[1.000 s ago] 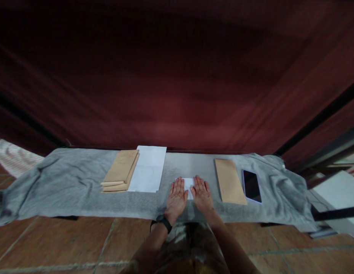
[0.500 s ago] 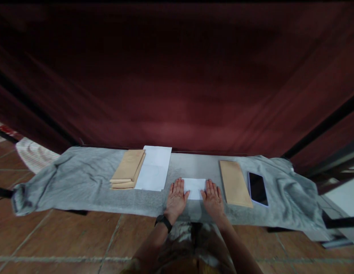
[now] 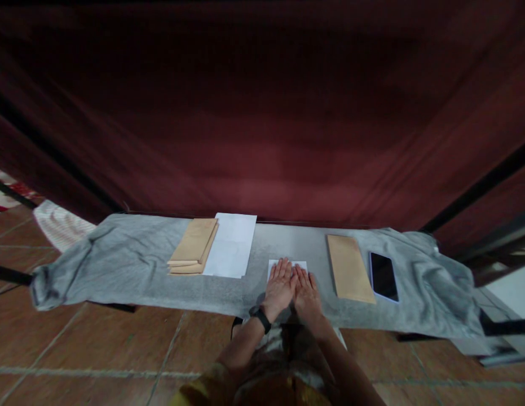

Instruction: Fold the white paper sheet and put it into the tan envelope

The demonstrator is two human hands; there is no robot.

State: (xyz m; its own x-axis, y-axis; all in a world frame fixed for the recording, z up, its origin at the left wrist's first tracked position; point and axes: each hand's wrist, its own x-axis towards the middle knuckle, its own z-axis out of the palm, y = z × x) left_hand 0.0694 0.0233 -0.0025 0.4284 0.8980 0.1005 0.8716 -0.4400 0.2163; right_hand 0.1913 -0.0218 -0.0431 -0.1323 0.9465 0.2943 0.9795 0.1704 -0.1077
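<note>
A small white folded paper (image 3: 271, 265) lies on the grey cloth in front of me, mostly hidden by my hands. My left hand (image 3: 280, 287) rests flat on it, fingers stretched out, with a dark band on the wrist. Beside it, my right hand (image 3: 306, 290) also lies flat on the paper, fingers extended, the two hands touching or nearly so. To the right of my hands lies a single brown envelope (image 3: 350, 269). White sheets of paper (image 3: 232, 245) lie to the left, partly under a stack of brown envelopes (image 3: 194, 239).
A grey cloth (image 3: 135, 265) covers the narrow bench. On its right side lies a phone (image 3: 383, 276) with a pale purple edge. A dark red panel (image 3: 262, 146) rises behind the bench. Brown floor tiles (image 3: 110, 344) show below.
Both hands have moved inward from the paper's left and right edges to its middle, and now cover most of it. The view has shifted slightly.
</note>
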